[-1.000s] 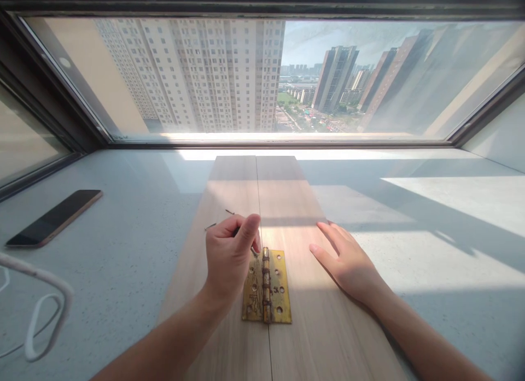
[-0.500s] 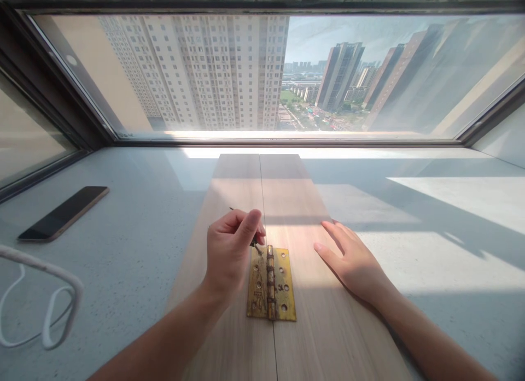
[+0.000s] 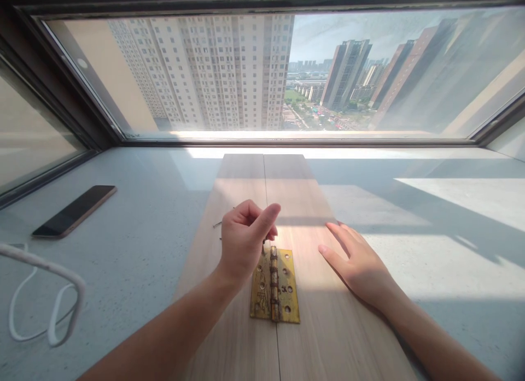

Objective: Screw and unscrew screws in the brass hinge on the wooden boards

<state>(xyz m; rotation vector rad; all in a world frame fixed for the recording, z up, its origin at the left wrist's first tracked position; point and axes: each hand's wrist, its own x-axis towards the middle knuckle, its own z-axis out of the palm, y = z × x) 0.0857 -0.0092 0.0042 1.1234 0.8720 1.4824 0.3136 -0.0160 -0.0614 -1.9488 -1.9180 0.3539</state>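
Note:
My left hand is closed in a pinch, thumb uppermost, over the top left corner of a worn brass hinge. A small dark screw pokes down from its fingers onto the hinge's upper left hole; most of it is hidden. The hinge lies opened flat, its barrel along the seam between two pale wooden boards. Flat on the right board's edge rests my right hand, fingers spread and holding nothing. Another screw lies on the left board beside my left hand, with more dark tips partly hidden behind it.
The boards lie on a speckled pale sill under a dark-framed window. A phone is at the left, with a white cable looping nearer to me. Sunlight and shadow bands cross the right side.
My left hand has turned and shifted slightly right over the hinge, uncovering a screw on the left board. The whole view has drifted a little; my right hand stays on the board.

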